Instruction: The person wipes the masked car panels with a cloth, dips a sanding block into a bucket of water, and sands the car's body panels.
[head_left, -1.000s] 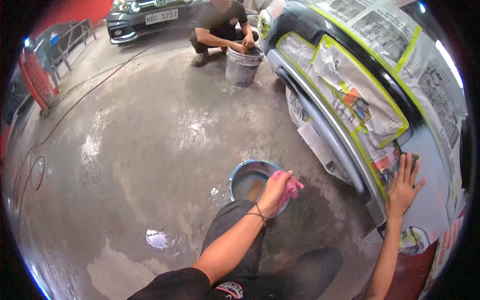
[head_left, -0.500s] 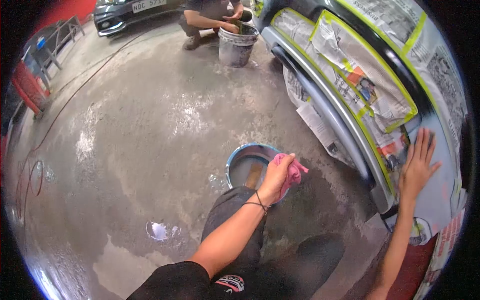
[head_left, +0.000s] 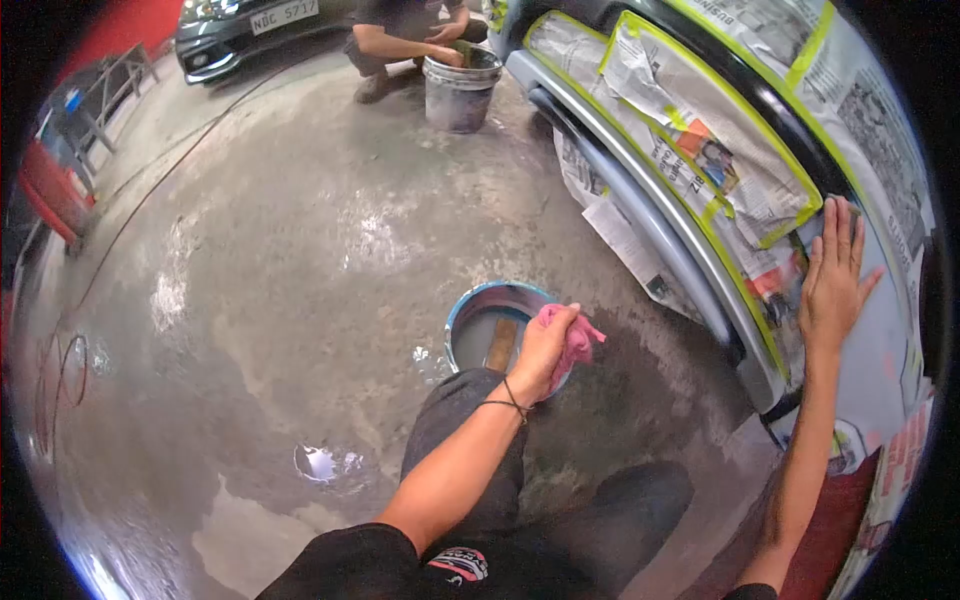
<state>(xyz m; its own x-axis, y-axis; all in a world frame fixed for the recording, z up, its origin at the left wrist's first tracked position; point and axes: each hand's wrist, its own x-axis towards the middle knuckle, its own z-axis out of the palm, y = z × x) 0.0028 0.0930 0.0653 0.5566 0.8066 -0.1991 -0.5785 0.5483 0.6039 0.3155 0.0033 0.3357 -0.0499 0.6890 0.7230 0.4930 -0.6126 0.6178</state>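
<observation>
My left hand [head_left: 541,350] is closed around a crumpled pink cloth [head_left: 575,335], held over the right rim of a round blue-rimmed basin [head_left: 452,335]. Greyish water and a flat brown block [head_left: 502,345] are inside the basin. My right hand [head_left: 832,290] lies flat on the grey car body panel [head_left: 872,340], fingers stretched forward beside the masked section. A small dark patch shows by its fingertips; I cannot tell what it is. Newspaper [head_left: 745,190] edged with yellow-green tape covers parts of the car next to this hand.
Ahead, a person [head_left: 410,40] crouches with a hand in a grimy bucket [head_left: 460,95]. A dark car [head_left: 250,45] stands at the back left. A thin hose [head_left: 150,190] runs over the wet concrete floor, and a metal stand [head_left: 100,130] is at far left.
My right hand has slid forward along the panel, towards the black trim. My left hand still grips the pink cloth over the basin. The whole view has shifted slightly.
</observation>
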